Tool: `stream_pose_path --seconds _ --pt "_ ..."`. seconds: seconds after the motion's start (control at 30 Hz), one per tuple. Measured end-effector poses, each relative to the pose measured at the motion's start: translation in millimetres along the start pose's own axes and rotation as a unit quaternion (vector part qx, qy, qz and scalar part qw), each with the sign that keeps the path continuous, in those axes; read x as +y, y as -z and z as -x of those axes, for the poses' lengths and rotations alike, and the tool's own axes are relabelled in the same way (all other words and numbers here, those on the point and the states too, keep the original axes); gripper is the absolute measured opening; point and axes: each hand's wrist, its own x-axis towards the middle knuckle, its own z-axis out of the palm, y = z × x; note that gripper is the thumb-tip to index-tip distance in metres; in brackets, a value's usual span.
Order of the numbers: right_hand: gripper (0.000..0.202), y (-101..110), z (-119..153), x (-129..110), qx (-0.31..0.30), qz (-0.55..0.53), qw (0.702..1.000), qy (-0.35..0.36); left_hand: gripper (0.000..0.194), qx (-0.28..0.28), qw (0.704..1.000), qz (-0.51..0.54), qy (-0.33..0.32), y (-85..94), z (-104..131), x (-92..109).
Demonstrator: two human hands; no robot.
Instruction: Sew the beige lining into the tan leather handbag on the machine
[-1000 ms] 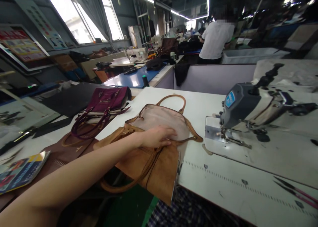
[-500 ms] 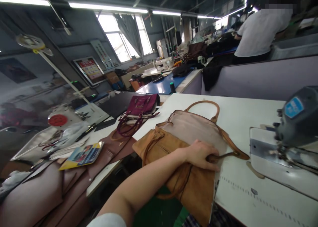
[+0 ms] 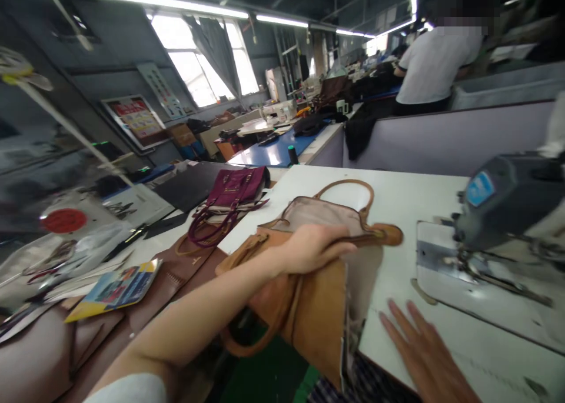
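Observation:
A tan leather bag (image 3: pixel 322 309) with a pale lining (image 3: pixel 320 213) lies over the near edge of the white table, one looped handle (image 3: pixel 348 182) standing at its far side and another hanging down in front. My left hand (image 3: pixel 311 247) reaches across it, fingers closed round the bag's opening edge near the middle. To the right of the bag, my right hand (image 3: pixel 421 344) is spread over the white tabletop, its fingers apart and holding nothing.
A sewing machine (image 3: pixel 507 197) stands at the right. On the left are a maroon bag (image 3: pixel 236 185), brown leather pieces (image 3: pixel 185 267) and a yellow-blue booklet (image 3: pixel 117 288). Behind a low partition (image 3: pixel 463 144), a person in a white shirt (image 3: pixel 436 65) stands.
My right hand has come into view at the lower right. My left hand now grips the opening edge, and the bag's right side has been folded inward. The view has turned slightly right.

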Motion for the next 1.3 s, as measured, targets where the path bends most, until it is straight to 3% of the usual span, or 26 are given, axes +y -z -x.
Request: stream_pose_path --seconds 0.1,0.17,0.2,0.23,0.3,0.4,0.5,0.57,0.6,0.7,0.8,0.83,0.9,0.97,1.03,1.1,1.17,1.3 --pt "0.072 -4.8 -38.1 -21.5 -0.135 -0.026 0.99 -0.016 0.028 0.031 0.99 -0.132 0.045 38.2 -19.5 -5.1" --pt "0.048 -11.6 -66.1 -26.2 -0.176 -0.086 0.98 -0.038 0.029 0.037 0.961 -0.251 0.112 49.3 -41.5 -15.4" --pt "0.028 -13.3 -75.6 -26.2 -0.182 -0.105 0.977 -0.036 0.028 0.039 0.945 -0.294 0.137 47.7 -53.1 -21.3" --pt "0.02 -12.7 -80.6 -25.3 -0.193 -0.118 0.973 -0.04 0.027 0.04 0.935 -0.32 0.149 40.8 -64.1 -27.0" --pt "0.021 -3.9 -76.3 -22.5 -0.191 -0.15 0.969 -0.045 0.026 0.035 0.936 -0.324 0.135 12.3 -82.1 -36.3" --pt "0.022 20.8 -46.3 -17.1 -0.174 -0.194 0.964 -0.045 0.043 0.014 0.958 -0.282 0.055 -48.7 -96.7 -40.5" --pt "0.027 38.5 -16.6 -12.7 -0.181 -0.194 0.963 -0.036 0.058 -0.021 0.976 -0.166 -0.136 -90.9 -103.0 -34.2" --pt "0.031 40.8 -5.7 -11.6 -0.189 -0.177 0.966 -0.027 0.065 -0.089 0.965 -0.042 -0.244 -96.6 -108.8 -29.8" --pt "0.032 39.8 -2.7 -11.6 -0.193 -0.164 0.967 -0.021 0.069 -0.138 0.955 0.021 -0.263 -93.8 -112.7 -28.4" --pt "0.036 34.4 0.6 -13.9 -0.193 -0.106 0.975 -0.01 0.075 -0.278 0.923 0.169 -0.206 -76.7 -126.1 -27.4" --pt "0.044 31.3 2.5 -18.1 -0.166 -0.039 0.984 -0.042 0.055 -0.35 0.893 0.235 -0.157 -70.8 -133.8 -25.5" --pt "0.047 30.8 3.5 -19.5 -0.155 -0.024 0.986 -0.057 0.041 -0.334 0.902 0.231 -0.146 -74.3 -133.8 -23.8" --pt "0.055 30.5 6.0 -21.4 -0.146 -0.005 0.985 -0.094 0.023 -0.24 0.941 0.201 -0.129 -87.6 -130.2 -19.2" --pt "0.061 30.7 7.9 -21.5 -0.154 0.007 0.981 -0.121 0.015 -0.123 0.973 0.155 -0.119 -103.7 -124.0 -13.5" --pt "0.063 31.9 8.3 -19.7 -0.161 0.014 0.978 -0.133 0.018 -0.052 0.988 0.096 -0.106 -115.3 -119.4 -7.6" --pt "0.06 34.5 6.3 -16.2 -0.16 0.016 0.978 -0.133 0.046 -0.037 0.996 0.018 -0.074 -119.0 -119.7 -2.1" --pt "0.058 38.4 2.3 -11.0 -0.16 0.015 0.978 -0.13 0.058 -0.04 0.998 -0.047 -0.021 -116.3 -126.1 2.9" --pt "0.052 43.2 -6.4 4.2 -0.15 -0.001 0.985 -0.089 0.047 -0.076 0.993 -0.086 0.038 -106.8 -147.1 8.5"
